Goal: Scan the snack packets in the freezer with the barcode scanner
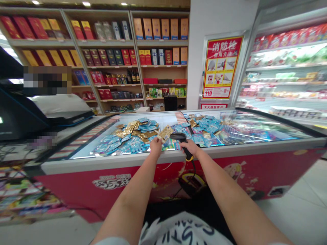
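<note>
"Gold packet (pixel 166 132): who has it?"
"Left hand (pixel 155 146), fingertips pinching its near edge above the freezer (pixel 102 161); right hand (pixel 193 148) wraps the scanner (pixel 182 137)."
"How will it handle?"
"Likely light, slick, bendy; hold a corner."

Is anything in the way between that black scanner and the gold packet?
Nothing visible stands between the scanner in the right hand and the gold packet in the left hand; they are close together, though whether they touch is unclear.
</note>
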A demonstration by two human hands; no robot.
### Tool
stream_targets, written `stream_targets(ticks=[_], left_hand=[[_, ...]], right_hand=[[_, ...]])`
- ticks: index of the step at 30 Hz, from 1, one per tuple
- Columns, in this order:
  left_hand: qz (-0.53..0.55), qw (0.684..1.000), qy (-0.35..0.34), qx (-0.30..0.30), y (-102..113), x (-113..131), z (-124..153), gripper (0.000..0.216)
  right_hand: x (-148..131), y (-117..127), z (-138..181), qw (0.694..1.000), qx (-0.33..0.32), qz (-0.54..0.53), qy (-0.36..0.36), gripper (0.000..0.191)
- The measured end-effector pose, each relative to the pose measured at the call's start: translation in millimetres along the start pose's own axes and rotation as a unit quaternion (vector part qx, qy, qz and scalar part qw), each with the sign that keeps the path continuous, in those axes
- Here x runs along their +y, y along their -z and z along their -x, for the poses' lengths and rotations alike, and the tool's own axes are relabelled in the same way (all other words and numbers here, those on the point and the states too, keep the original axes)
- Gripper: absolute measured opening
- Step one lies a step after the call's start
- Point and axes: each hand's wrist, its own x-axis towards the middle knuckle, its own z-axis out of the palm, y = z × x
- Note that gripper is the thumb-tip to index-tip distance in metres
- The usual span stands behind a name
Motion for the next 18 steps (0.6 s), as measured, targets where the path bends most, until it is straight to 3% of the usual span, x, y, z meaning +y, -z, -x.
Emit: stream_targets(ticks=[8,18], left_hand=[[0.045,0.999,0.022,-0.005,-1.2,-0.8,-0.3,0.020],[-0.004,0.999,0.029,-0.013,2.4,3.8,2.5,0.022]], right_hand=[[-0.5,1.7,0.2,1.000,-0.015,0.013,-0.006,0.016],[-2.0,1.5,1.9,1.000,-0.016,0.016,-0.002,0.017]])
